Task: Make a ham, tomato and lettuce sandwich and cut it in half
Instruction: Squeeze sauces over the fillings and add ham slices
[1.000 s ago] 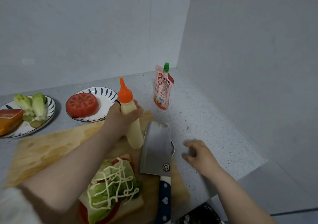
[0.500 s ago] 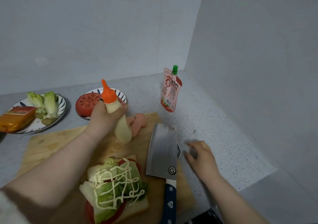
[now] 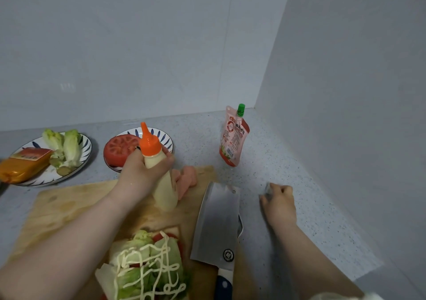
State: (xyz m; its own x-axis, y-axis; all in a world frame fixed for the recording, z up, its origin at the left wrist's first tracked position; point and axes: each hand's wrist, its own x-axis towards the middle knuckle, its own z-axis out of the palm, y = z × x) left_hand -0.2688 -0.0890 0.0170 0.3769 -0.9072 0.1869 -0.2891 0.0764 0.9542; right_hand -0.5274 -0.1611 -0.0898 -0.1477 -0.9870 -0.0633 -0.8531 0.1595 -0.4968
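- Head view, and the left hand (image 3: 143,172) wraps fingers and thumb round the neck of the mayonnaise bottle (image 3: 164,191). It holds the bottle upright with the orange nozzle up, over the far half of the cutting board (image 3: 69,207). With the nozzle up, nothing can drip.
- The right hand (image 3: 280,204) is down on the worktop (image 3: 322,207), well right of the board, knuckles up. Its fingertips curl onto a small pale thing (image 3: 268,187) (too blurred to name; a cap for that nozzle would be my guess).
- The open sandwich (image 3: 147,267) sits at the near edge of the board. Lettuce is on top, tomato peeks out beneath, and white zigzags of mayonnaise run across it. No top slice of bread is in sight.
- The ham (image 3: 186,179) lies in pink pieces at the board's far edge, just behind the bottle, within easy reach.
- The cleaver (image 3: 219,223) lies flat along the board's right side, handle towards the person, placed for the right hand to take when the cut comes.
- Behind the board, a halved tomato (image 3: 119,149) rests on one patterned plate (image 3: 167,139). Spare lettuce (image 3: 69,147) rests on another plate (image 3: 88,147), with an orange packet (image 3: 23,166) lying over its edge.
- A sauce pouch (image 3: 234,138) stands clear of the work, towards the corner.
- My read is that the saucing is done, and closing and halving are still to come.
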